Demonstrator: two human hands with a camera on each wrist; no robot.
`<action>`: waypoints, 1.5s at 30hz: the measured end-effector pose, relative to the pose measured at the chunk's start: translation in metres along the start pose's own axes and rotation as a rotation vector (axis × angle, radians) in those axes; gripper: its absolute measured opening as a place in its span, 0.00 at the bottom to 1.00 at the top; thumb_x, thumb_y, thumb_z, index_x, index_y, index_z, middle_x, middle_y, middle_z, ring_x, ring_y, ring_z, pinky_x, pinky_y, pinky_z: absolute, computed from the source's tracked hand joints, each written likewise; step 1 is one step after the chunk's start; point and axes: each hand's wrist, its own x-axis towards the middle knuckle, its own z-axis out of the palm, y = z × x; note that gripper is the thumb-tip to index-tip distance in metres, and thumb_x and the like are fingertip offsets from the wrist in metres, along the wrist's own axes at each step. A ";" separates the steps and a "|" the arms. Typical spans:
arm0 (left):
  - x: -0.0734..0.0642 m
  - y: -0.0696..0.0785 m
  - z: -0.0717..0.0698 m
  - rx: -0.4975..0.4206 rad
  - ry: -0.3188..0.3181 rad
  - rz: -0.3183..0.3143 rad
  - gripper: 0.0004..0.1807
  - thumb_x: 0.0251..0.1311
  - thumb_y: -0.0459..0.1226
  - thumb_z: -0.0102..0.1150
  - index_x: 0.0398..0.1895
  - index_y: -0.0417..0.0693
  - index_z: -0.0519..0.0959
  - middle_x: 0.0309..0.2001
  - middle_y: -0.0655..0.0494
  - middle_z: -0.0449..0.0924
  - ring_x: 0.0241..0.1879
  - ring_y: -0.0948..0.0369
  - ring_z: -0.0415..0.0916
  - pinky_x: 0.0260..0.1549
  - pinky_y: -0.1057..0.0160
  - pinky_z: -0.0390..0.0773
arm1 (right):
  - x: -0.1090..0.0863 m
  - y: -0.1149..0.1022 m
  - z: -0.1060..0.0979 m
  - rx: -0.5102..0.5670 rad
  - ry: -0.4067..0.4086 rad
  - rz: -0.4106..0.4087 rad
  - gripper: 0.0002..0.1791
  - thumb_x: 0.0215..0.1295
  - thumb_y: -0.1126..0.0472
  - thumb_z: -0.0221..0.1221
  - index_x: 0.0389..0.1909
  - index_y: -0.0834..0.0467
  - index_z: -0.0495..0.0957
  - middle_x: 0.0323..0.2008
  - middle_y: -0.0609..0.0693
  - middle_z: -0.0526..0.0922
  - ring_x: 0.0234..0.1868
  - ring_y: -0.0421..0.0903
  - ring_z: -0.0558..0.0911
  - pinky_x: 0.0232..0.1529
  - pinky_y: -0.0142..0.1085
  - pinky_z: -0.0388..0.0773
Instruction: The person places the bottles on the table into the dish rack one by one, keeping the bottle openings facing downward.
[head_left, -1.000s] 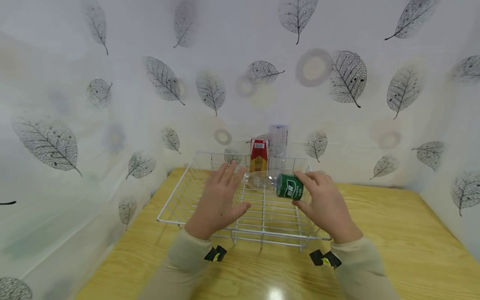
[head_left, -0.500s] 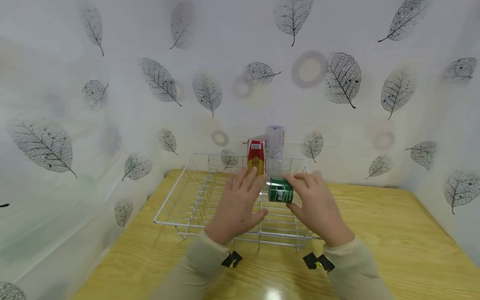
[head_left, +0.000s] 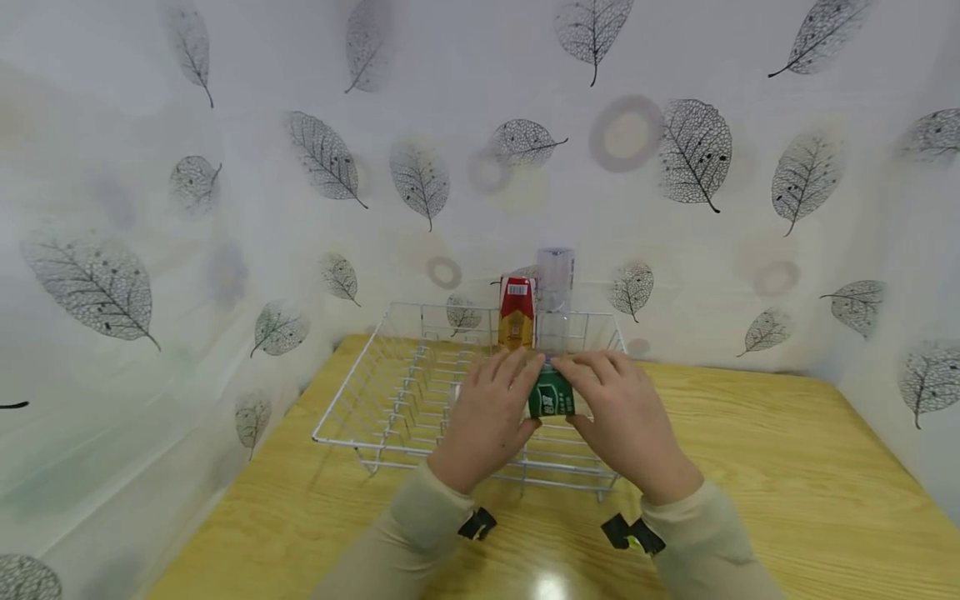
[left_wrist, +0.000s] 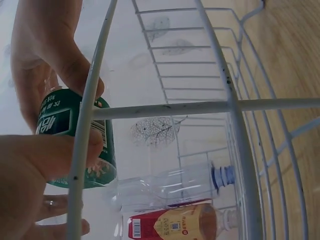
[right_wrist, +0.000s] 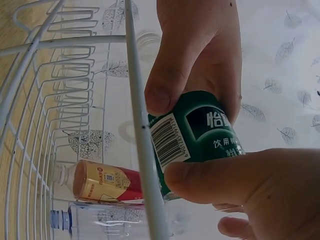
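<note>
Both hands grip a clear plastic bottle with a green label, which lies sideways over the wire dish rack. My left hand covers the bottle's left part, its thumb and fingers on opposite sides. At the other end, the thumb and fingers of my right hand pinch the label's edge. In the right wrist view, the label's barcode shows between the two thumbs. Behind the hands, a bottle with a red and yellow label stands neck down in the rack, beside a clear bottle, also neck down.
The rack's white wires cross in front of both wrist cameras. It stands on a wood-grain table, close to a pale curtain printed with leaves that hangs behind and at the sides.
My left hand has moved right and closed round the bottle's clear left part. My right hand has shifted left and slightly down with the bottle. The two bottles behind have stayed in place.
</note>
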 end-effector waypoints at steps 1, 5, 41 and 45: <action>0.000 0.001 0.001 0.009 0.011 0.003 0.46 0.56 0.51 0.74 0.76 0.50 0.64 0.70 0.48 0.68 0.68 0.49 0.65 0.67 0.45 0.65 | 0.000 -0.001 0.000 -0.003 0.002 0.001 0.46 0.40 0.59 0.83 0.66 0.54 0.77 0.57 0.57 0.79 0.58 0.60 0.75 0.59 0.58 0.74; 0.000 0.003 0.003 0.034 0.040 0.024 0.45 0.55 0.50 0.76 0.72 0.47 0.66 0.66 0.51 0.71 0.65 0.53 0.67 0.64 0.50 0.67 | 0.001 0.000 0.000 0.008 0.016 -0.005 0.46 0.39 0.60 0.83 0.65 0.55 0.77 0.56 0.57 0.79 0.58 0.61 0.75 0.59 0.58 0.73; -0.002 0.001 -0.002 -0.631 -0.199 -0.148 0.40 0.71 0.43 0.61 0.77 0.49 0.50 0.61 0.49 0.75 0.58 0.56 0.76 0.55 0.54 0.79 | 0.001 0.010 -0.015 1.154 -0.019 0.486 0.49 0.70 0.64 0.62 0.81 0.37 0.44 0.78 0.50 0.55 0.74 0.60 0.60 0.69 0.61 0.59; -0.002 0.003 -0.002 -0.691 -0.248 -0.163 0.41 0.72 0.44 0.59 0.79 0.51 0.47 0.63 0.50 0.74 0.60 0.56 0.75 0.56 0.54 0.78 | 0.003 0.005 -0.012 1.162 -0.031 0.457 0.50 0.69 0.61 0.65 0.81 0.39 0.43 0.77 0.51 0.57 0.73 0.58 0.63 0.66 0.49 0.70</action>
